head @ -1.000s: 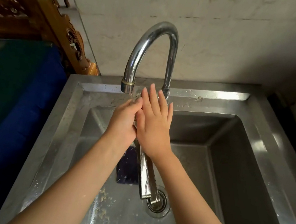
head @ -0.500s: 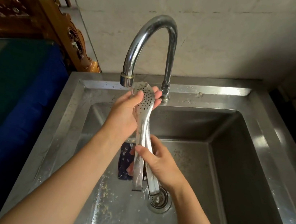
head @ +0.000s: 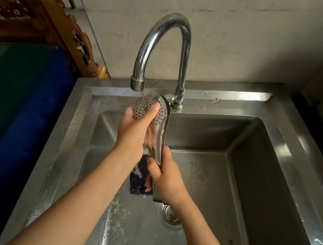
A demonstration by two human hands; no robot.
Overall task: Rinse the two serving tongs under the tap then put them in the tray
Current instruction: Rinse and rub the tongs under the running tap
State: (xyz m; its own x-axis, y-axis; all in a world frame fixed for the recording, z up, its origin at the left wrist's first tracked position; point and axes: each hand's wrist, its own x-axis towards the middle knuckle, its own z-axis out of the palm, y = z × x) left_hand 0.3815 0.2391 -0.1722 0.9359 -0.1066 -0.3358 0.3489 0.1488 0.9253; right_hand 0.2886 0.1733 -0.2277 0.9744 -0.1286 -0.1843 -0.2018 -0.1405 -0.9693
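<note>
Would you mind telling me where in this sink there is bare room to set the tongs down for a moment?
The basin floor on the right, between the drain and the right wall of the sink, is bare. The wet rim right of the tap is narrow. The middle is crowded: both hands hold the tongs above a dark sponge, with food bits near-left.

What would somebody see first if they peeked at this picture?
Probably the shiny curved tap in the middle, pouring water onto the holey spoon end of the metal tongs. The left hand rubs that wet end with its thumb, while the right hand grips the handle lower down. Below them, in the steel sink, lies a dark blue sponge beside the round drain.
</note>
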